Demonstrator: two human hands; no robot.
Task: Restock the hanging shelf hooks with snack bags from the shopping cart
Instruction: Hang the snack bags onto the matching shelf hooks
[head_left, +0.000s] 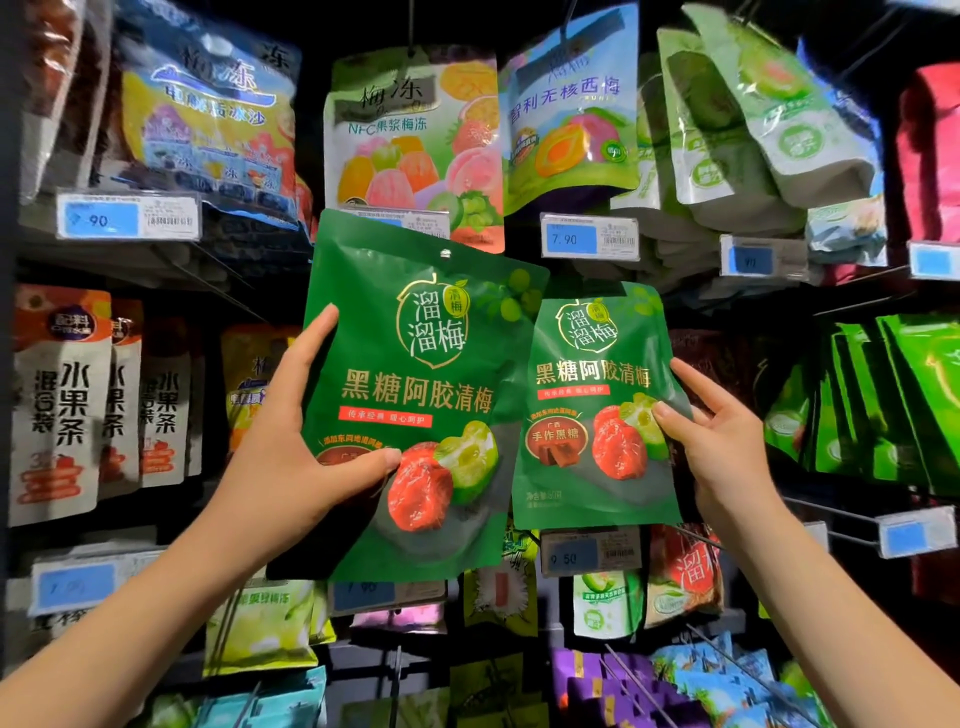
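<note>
Head view: my left hand (306, 441) grips the green plum bag (415, 395) at mid-shelf; my right hand (727, 441) pinches the hanging twin bag (587, 415). I should level my bag's hang hole (445, 253) with the hidden hook.

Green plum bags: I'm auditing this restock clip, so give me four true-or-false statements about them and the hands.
1. The left hand holds the larger green bag. True.
2. The right hand is clear of the smaller green bag. False: its thumb pinches that bag near the right edge.
3. Both bags show the same design. True.
4. The price tag right above the smaller bag reads 9.50. False: it reads 7.90.
</note>
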